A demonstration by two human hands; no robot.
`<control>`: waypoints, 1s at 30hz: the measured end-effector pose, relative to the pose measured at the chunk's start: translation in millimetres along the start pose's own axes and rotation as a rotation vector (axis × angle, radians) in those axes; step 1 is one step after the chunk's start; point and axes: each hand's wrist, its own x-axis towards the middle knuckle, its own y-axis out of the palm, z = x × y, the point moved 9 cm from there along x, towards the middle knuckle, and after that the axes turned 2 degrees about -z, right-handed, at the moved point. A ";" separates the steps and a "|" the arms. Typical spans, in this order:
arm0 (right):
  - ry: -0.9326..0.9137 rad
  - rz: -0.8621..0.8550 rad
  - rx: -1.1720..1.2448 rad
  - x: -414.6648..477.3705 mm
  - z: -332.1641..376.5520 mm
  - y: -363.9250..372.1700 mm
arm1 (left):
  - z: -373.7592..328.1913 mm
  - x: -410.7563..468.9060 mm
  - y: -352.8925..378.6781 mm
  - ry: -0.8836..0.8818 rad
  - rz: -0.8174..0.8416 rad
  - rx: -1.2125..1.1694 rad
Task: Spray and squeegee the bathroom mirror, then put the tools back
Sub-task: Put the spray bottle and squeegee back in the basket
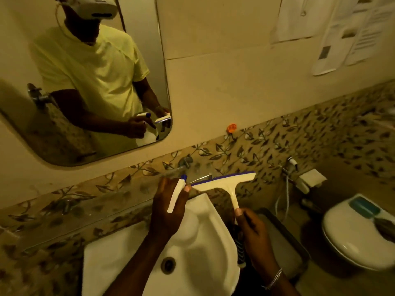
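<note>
The bathroom mirror (89, 82) hangs on the wall at the upper left and reflects a person in a pale yellow shirt. My left hand (168, 208) is shut on a white spray bottle (178, 194) with a blue nozzle tip, held over the sink and pointing toward the wall. My right hand (252, 229) grips the handle of a cream squeegee (228, 182) whose blue-edged blade lies roughly level just below the mirror's height. Both tools are in the air, apart from the mirror.
A white sink (205, 253) with a drain sits below my hands. A tap (186, 162) juts from the leaf-patterned tile band. A glass shelf (85, 212) runs left of the sink. A toilet (354, 236) stands at the right, papers hang top right.
</note>
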 end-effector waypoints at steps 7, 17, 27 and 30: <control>0.080 -0.236 -0.019 -7.2 -41.8 -127.4 | -38.2 -8.1 140.3 0.043 0.263 -0.072; 0.255 -0.380 -0.039 4.7 -107.8 -221.7 | -34.1 -27.7 262.7 -0.002 0.444 -0.106; 0.424 -0.336 -0.144 41.0 -206.8 -255.5 | 26.9 -85.0 384.3 -0.167 0.789 -0.006; 0.502 -0.309 -0.164 52.5 -248.3 -255.2 | 58.3 -106.6 413.4 -0.237 0.834 0.030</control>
